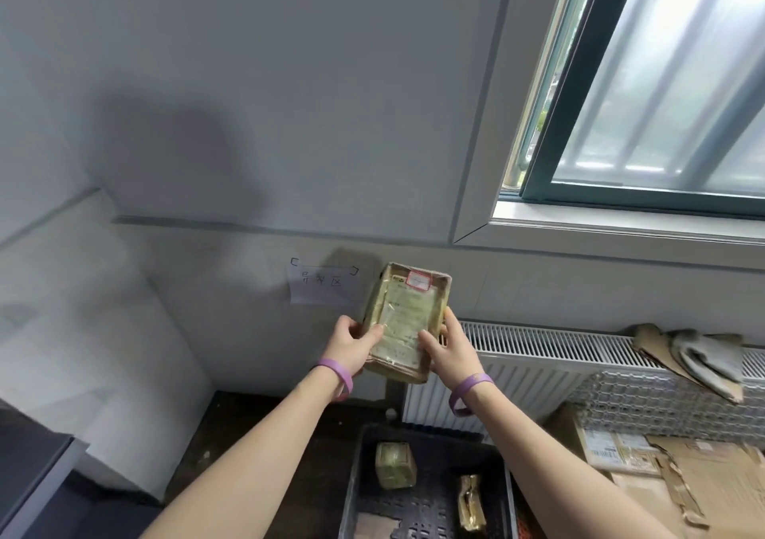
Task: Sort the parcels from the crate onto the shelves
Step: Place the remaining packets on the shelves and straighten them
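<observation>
Parcel, a tan, tape-wrapped rectangular packet (407, 315) with a pale printed label, is hanging in mid-air at the centre of the frame, above the dark plastic lattice crate (356, 476) at the bottom edge. The left hand (352, 346) is clamping its lower left edge, thumb lying across the label, while the right hand (449, 346) is pinching the lower right edge, fingers curling round the side. Its long axis is running upward and away from the wrists, so the end with the red-bordered sticker (419, 281) is projecting free above both grips. Neither hand is sitting nearer; they are flanking it evenly. Two smaller taped parcels (395, 466) are lying in the crate. I cannot make out a shelf for certain; the silver wire mesh (645, 398) at right is probably the nearest candidate, so the parcel would likely be travelling rightward, sticker end leading.
</observation>
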The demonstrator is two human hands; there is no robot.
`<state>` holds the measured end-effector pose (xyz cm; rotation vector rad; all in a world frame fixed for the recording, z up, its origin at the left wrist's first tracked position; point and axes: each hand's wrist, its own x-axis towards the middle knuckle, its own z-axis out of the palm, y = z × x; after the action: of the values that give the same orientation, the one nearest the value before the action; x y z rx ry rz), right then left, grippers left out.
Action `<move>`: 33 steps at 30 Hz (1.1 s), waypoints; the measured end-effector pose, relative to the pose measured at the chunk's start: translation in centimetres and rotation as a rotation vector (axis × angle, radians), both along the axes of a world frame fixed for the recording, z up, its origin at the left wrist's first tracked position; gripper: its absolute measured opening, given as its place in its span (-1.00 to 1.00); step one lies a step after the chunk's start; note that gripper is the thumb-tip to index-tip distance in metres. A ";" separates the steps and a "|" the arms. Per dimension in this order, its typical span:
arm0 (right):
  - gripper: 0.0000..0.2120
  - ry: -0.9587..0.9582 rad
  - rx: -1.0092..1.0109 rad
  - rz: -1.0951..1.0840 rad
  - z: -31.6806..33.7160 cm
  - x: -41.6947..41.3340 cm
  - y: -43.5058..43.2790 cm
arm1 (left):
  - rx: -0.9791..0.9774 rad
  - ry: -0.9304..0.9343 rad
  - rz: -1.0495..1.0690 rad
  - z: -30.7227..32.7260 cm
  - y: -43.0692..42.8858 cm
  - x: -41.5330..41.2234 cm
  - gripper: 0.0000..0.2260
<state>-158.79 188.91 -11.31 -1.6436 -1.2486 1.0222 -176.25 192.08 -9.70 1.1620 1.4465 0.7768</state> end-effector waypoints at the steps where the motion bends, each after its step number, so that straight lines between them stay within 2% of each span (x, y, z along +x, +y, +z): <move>1: -0.54 0.010 0.023 0.007 0.0 -0.2 0.2 | 0.001 0.015 -0.008 -0.2 0.0 -0.4 -0.68; 7: -0.48 0.038 0.083 0.039 0.7 -2.8 0.6 | 0.036 -0.109 0.045 0.0 -1.1 -2.8 -0.63; 15: -0.51 0.125 0.073 0.207 1.5 -9.4 2.0 | 0.068 -0.191 0.384 0.7 -4.1 -8.5 -0.61; 20: -0.53 0.194 0.016 0.498 0.8 -15.8 1.3 | 0.105 -0.059 0.693 0.9 -10.1 -13.7 -0.67; 25: -0.62 0.160 0.002 0.833 0.7 -22.7 -3.4 | 0.088 -0.008 0.998 0.7 -19.2 -17.1 -0.78; 28: -0.61 0.181 -0.033 0.979 0.0 -26.1 -7.8 | 0.040 -0.016 1.170 0.4 -24.8 -18.3 -0.83; 33: -0.61 0.175 -0.066 1.241 -1.2 -30.6 -14.6 | 0.017 -0.071 1.454 0.0 -32.8 -19.5 -0.80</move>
<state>-189.42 174.34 -12.53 -0.6439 -2.1501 1.8555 -195.80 159.26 -9.74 -0.1277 2.1192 1.7333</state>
